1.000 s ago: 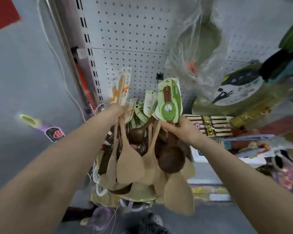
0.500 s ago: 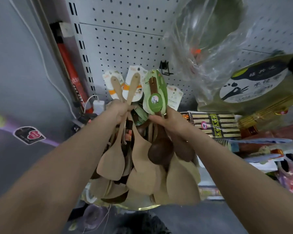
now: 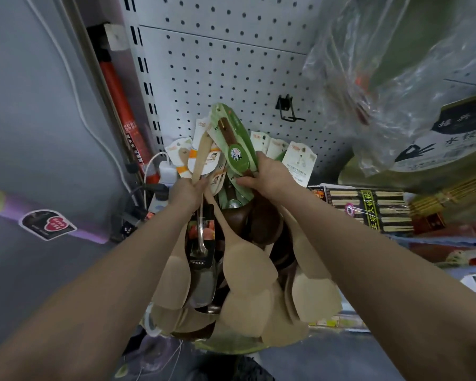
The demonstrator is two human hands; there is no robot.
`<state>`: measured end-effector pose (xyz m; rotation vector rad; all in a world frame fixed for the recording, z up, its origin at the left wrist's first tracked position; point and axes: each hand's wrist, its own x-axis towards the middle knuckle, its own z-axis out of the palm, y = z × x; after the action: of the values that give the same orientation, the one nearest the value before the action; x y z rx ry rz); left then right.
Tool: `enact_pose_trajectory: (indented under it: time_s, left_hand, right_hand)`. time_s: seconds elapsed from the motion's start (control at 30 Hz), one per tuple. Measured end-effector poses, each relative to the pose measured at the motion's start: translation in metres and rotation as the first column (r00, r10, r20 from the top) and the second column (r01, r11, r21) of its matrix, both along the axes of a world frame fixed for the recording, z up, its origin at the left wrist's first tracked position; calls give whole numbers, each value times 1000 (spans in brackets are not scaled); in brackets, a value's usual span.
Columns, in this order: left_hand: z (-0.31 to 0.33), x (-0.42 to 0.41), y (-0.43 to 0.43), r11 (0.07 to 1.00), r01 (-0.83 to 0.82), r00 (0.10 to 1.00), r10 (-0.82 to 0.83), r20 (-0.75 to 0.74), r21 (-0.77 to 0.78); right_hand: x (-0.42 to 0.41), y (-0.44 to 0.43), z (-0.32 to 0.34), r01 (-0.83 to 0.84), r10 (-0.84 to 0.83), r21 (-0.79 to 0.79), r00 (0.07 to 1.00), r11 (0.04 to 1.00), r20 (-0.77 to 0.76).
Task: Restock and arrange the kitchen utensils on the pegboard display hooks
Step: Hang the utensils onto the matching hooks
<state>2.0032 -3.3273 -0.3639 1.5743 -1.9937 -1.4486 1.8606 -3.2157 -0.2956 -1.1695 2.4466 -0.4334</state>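
Pegboard (image 3: pixel 231 64) nearer than before. Left hand (image 3: pixel 186 192) grips wooden spatulas (image 3: pixel 248 268), right hand (image 3: pixel 270 177) grips green-carded spoon (image 3: pixel 235 144), now tilted left. Plastic bag (image 3: pixel 382 92) holds something green.

A plain grey wall (image 3: pixel 25 119) fills the left side, with a white cable (image 3: pixel 80 116) running down it. Lower down, a purple strip (image 3: pixel 91 235) bearing a heart sticker (image 3: pixel 48 224) crosses it.

Free hook (image 3: pixel 286 110) beside overhanging plastic bag (image 3: pixel 390 78)

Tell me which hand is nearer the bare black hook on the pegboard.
Right. The right hand is below the black hook, slightly to its left; the left hand is lower and farther left.
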Motion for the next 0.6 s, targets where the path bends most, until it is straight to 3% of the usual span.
enact_pose_trajectory:
  time_s: [0.23,0.4,0.6]
  left_hand:
    - [-2,1,-11,970,-58,982,97,-159,235]
    - [2,-6,-8,958,-94,975,144,-172,273]
    - [1,-10,2,897,-184,912,308,-272,401]
  right_hand:
    - [-2,17,-20,89,-106,-178,991,980,-87]
    - [1,31,-24,103,-128,-275,989,956,-75]
    - [13,51,-28,85,-122,-292,986,953,-114]
